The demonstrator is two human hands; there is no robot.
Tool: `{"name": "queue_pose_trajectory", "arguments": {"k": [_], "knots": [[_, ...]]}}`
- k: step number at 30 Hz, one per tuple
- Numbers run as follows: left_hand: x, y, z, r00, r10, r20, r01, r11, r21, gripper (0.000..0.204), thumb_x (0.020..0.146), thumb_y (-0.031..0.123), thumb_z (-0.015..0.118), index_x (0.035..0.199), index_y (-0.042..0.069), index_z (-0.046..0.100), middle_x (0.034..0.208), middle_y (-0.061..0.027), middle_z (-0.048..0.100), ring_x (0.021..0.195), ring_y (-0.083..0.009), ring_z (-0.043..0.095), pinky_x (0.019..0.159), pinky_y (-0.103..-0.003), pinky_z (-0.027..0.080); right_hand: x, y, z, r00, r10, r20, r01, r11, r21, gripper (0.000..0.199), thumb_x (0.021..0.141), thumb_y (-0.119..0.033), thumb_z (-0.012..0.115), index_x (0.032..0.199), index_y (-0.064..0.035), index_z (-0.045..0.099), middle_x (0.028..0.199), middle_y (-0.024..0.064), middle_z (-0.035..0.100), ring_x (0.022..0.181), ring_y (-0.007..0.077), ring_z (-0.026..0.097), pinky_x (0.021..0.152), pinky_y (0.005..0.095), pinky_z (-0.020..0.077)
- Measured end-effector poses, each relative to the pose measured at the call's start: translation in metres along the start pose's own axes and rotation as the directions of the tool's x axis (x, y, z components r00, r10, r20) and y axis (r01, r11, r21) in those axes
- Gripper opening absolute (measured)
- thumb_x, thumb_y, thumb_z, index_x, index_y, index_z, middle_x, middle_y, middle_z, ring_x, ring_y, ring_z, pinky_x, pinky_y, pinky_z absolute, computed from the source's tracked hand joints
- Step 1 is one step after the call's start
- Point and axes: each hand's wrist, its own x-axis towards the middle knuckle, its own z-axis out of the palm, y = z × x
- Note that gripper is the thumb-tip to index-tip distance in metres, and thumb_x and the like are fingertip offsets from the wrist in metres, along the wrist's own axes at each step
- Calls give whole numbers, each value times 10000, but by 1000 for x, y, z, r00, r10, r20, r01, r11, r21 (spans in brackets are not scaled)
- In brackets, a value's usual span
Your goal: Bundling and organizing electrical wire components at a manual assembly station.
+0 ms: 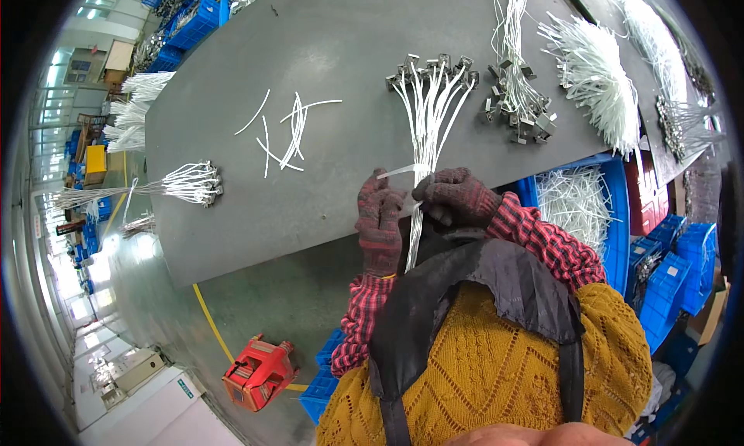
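A bundle of white wires [425, 128] lies over the near edge of the grey table, its small metal clips [456, 68] fanned out at the far end. Around its narrow part runs a translucent white strip like a cable tie [403, 170], with its tail sticking out to the left. My left hand [380, 220], in a dark knitted glove, is closed on that tail. From the other side my right hand [456, 197], gloved alike, pinches the wires just below the band. The lower wire ends hang down in front of my body.
Loose white wire pieces [294, 128] lie left of centre on the table [349, 51]. A tied bundle [186, 184] rests at its left edge. More clipped wires [521, 97] and white bundles [597, 78] lie rightward. A blue bin [618, 229] of white offcuts and a red stool [260, 372] stand nearby.
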Motion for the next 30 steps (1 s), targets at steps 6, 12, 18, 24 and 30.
{"name": "queue_pose_trajectory", "arguments": {"k": [6,12,18,24,30], "knots": [[-3,-11,10,930,-350,114,367,905,-215,226,888,55,703,1107,1,697,1385,-213,510,1237,-335,567,1037,-432,479,2,-1,3,943,-328,59,316,825,-469,236,856,-158,717,1079,-81,716,879,106,701,721,204,668,604,349,538],[-2,-5,10,972,-203,120,185,972,147,434,965,119,625,1372,11,519,1314,-197,543,1216,-306,572,981,-405,512,14,-14,22,840,-528,123,127,-29,-992,182,764,-203,708,922,-114,689,828,89,666,779,307,671,646,444,547],[13,16,-4,978,196,73,-209,893,399,512,924,101,585,1426,49,504,1449,-235,463,1371,-393,454,1095,-453,434,10,-11,18,760,-610,222,209,-95,-973,184,697,-208,721,858,-129,678,813,60,659,794,314,657,669,468,532],[-11,-42,-3,1000,23,20,-27,978,207,225,907,78,588,1114,35,667,1230,-170,610,1154,-342,590,1001,-429,499,-3,4,11,891,-406,205,200,-55,-978,220,724,-194,718,926,-107,696,934,86,695,917,314,681,809,449,549],[-12,-25,-18,924,-365,116,383,875,-298,206,950,162,591,1077,12,652,927,-118,672,664,-159,624,534,-254,492,-30,37,-9,967,-190,-167,49,788,-613,301,822,-246,723,1095,-119,729,1039,111,714,954,321,672,870,403,530]]}}
